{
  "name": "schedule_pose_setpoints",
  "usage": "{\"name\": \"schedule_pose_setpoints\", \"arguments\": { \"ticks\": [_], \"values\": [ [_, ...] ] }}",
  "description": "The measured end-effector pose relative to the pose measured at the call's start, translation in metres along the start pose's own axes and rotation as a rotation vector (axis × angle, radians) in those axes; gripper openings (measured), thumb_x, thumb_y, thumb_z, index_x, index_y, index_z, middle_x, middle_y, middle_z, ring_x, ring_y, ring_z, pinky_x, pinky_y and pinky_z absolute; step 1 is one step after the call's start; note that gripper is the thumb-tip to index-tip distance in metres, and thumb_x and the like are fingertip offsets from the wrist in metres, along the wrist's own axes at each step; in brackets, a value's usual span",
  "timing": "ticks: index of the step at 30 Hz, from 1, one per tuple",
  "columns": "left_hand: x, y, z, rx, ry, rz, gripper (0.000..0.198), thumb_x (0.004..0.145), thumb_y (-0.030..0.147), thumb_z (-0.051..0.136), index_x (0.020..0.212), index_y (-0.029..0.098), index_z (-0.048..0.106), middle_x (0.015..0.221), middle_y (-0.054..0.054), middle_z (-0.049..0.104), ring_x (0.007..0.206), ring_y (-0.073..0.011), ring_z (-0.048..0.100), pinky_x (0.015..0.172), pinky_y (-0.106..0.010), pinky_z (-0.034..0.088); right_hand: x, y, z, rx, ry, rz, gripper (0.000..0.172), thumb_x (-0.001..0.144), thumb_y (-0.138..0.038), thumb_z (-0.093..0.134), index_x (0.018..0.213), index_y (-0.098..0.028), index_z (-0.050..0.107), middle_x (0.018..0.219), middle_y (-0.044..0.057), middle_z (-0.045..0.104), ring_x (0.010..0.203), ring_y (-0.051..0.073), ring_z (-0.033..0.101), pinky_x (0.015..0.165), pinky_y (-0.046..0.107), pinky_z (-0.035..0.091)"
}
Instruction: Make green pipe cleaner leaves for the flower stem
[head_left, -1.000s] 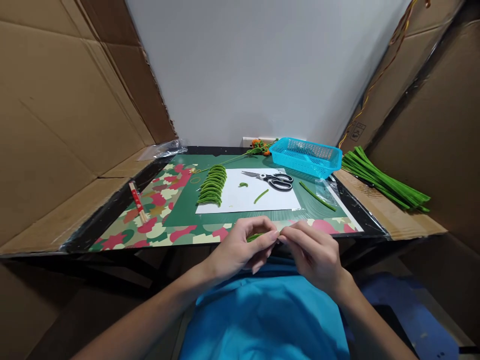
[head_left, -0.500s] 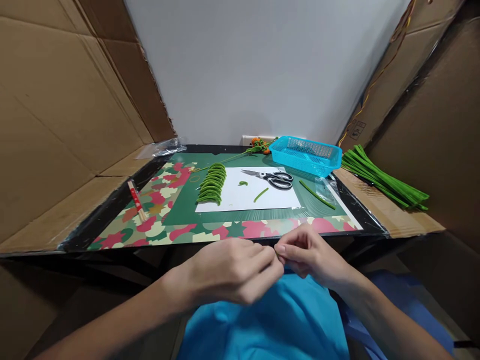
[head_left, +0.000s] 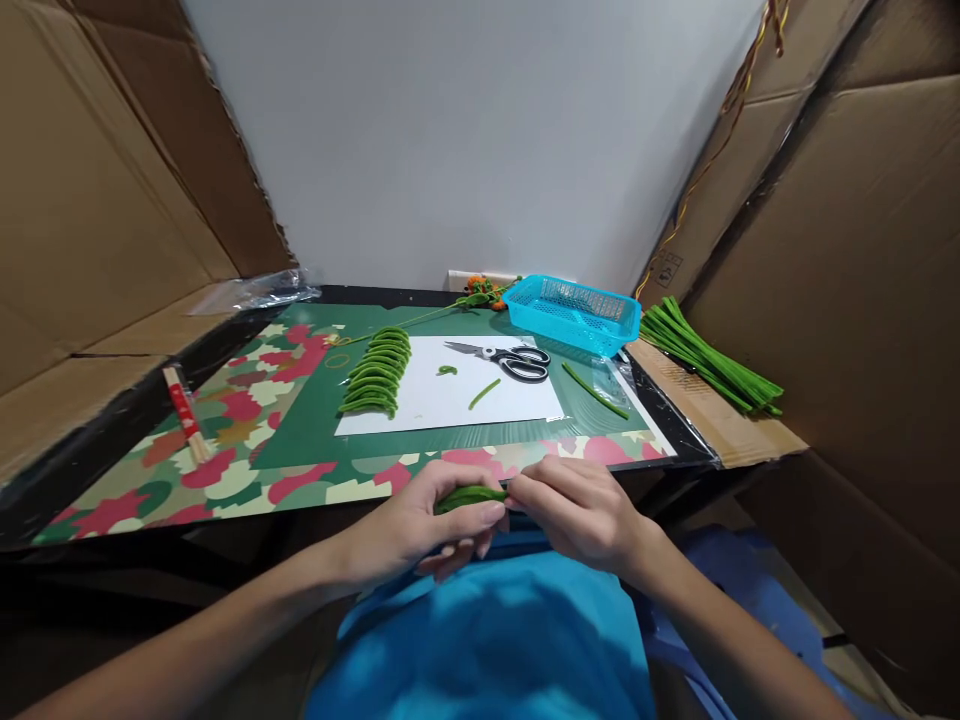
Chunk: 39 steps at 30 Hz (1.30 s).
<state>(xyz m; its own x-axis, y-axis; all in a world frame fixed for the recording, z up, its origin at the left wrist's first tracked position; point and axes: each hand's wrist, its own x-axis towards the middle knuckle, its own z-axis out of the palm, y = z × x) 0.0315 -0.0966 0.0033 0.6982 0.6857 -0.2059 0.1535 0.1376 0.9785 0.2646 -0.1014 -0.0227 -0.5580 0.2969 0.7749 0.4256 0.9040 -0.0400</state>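
Just in front of the table's near edge, above my blue shirt, my left hand (head_left: 420,525) holds a folded green pipe cleaner piece (head_left: 469,496) between thumb and fingers. My right hand (head_left: 577,510) pinches the right end of the same piece. On the white paper sheet (head_left: 450,400) lies a row of several finished green folded pieces (head_left: 375,372), plus two short green scraps (head_left: 484,392). Black-handled scissors (head_left: 506,360) rest at the paper's far right.
A blue plastic basket (head_left: 574,312) stands at the back right, with a bundle of long green pipe cleaners (head_left: 705,358) beyond it on cardboard. A single green stem (head_left: 594,390) lies right of the paper. Chopsticks in a red wrapper (head_left: 184,410) lie at the left. Cardboard walls enclose both sides.
My head turned, so the table shifted left in view. My left hand turned so the green piece shows between the fingers again; both hands stay together at the table's edge.
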Motion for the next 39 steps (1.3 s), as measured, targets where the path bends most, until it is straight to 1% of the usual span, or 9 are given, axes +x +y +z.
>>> {"name": "schedule_pose_setpoints", "arguments": {
  "ticks": [4,8,13,16,19,24,27,33,39],
  "values": [
    [-0.002,-0.008,0.001,-0.052,-0.001,0.013,0.034,0.097,0.05,0.068,0.092,0.016,0.066,0.069,0.001,0.064,0.044,-0.0066,0.048,0.04,-0.019,0.035,-0.002,0.002,0.001,-0.011,0.032,-0.14,0.018,0.105,-0.01,0.049,0.109,-0.014,0.066,0.079,0.007,0.071,0.061,0.016,0.058,0.054,0.031,0.043],
    [-0.007,-0.003,0.002,0.37,0.155,0.292,0.02,0.1,0.036,0.068,0.095,0.017,0.074,0.069,-0.002,0.069,0.056,-0.0116,0.061,0.051,-0.021,0.047,-0.002,-0.008,0.003,0.083,0.064,-0.036,0.02,0.105,-0.012,0.049,0.098,-0.015,0.068,0.071,0.005,0.067,0.056,0.014,0.054,0.052,0.03,0.037],
    [-0.011,0.019,-0.006,1.232,0.161,1.033,0.021,0.1,0.01,0.055,0.108,0.016,0.073,0.075,-0.006,0.073,0.063,-0.0165,0.068,0.059,-0.026,0.055,0.005,-0.023,0.007,0.784,0.007,0.689,0.033,0.104,-0.035,0.059,0.079,-0.016,0.068,0.059,0.0,0.056,0.048,0.011,0.045,0.045,0.025,0.033],
    [-0.008,0.028,-0.017,1.549,0.078,1.196,0.026,0.101,0.01,0.05,0.116,0.016,0.07,0.088,-0.011,0.076,0.076,-0.0209,0.073,0.066,-0.03,0.059,0.011,-0.017,0.008,1.235,-0.22,1.033,0.046,0.097,-0.058,0.065,0.074,-0.018,0.063,0.051,-0.007,0.041,0.037,0.008,0.029,0.035,0.025,0.024],
    [0.0,0.028,-0.027,1.537,0.093,1.126,0.025,0.103,0.012,0.049,0.112,0.017,0.071,0.083,-0.008,0.074,0.072,-0.0187,0.069,0.067,-0.029,0.057,0.014,-0.003,0.009,1.131,-0.228,0.995,0.046,0.099,-0.058,0.063,0.076,-0.018,0.064,0.055,-0.006,0.044,0.04,0.008,0.031,0.038,0.024,0.025],
    [0.018,0.032,-0.039,0.98,0.172,0.465,0.021,0.101,0.035,0.064,0.101,0.018,0.076,0.086,-0.003,0.074,0.075,-0.0145,0.067,0.064,-0.022,0.049,0.014,0.026,0.012,0.305,-0.11,0.311,0.034,0.111,-0.03,0.044,0.095,-0.016,0.071,0.078,0.004,0.063,0.063,0.013,0.05,0.058,0.026,0.036],
    [0.031,0.039,-0.053,0.622,0.101,0.262,0.035,0.097,0.05,0.068,0.094,0.016,0.075,0.072,0.0,0.067,0.062,-0.0125,0.059,0.057,-0.022,0.046,0.02,0.047,0.014,0.039,-0.15,0.133,0.031,0.112,-0.021,0.041,0.102,-0.017,0.07,0.082,0.005,0.064,0.065,0.014,0.051,0.059,0.027,0.034],
    [0.068,0.05,-0.088,0.291,0.065,0.24,0.044,0.091,0.059,0.071,0.085,0.016,0.061,0.059,0.002,0.056,0.046,-0.0086,0.045,0.046,-0.022,0.036,0.056,0.097,0.024,0.139,-0.117,0.157,0.026,0.11,-0.024,0.046,0.101,-0.017,0.069,0.086,0.005,0.067,0.07,0.014,0.054,0.065,0.026,0.038],
    [0.096,0.061,-0.111,0.638,0.294,0.429,0.036,0.098,0.051,0.062,0.087,0.017,0.06,0.063,0.003,0.052,0.054,-0.0105,0.046,0.053,-0.023,0.035,0.091,0.138,0.04,0.581,-0.09,0.527,0.035,0.097,-0.042,0.06,0.076,-0.016,0.068,0.06,-0.002,0.052,0.054,0.011,0.04,0.053,0.025,0.028]
  ]
}}
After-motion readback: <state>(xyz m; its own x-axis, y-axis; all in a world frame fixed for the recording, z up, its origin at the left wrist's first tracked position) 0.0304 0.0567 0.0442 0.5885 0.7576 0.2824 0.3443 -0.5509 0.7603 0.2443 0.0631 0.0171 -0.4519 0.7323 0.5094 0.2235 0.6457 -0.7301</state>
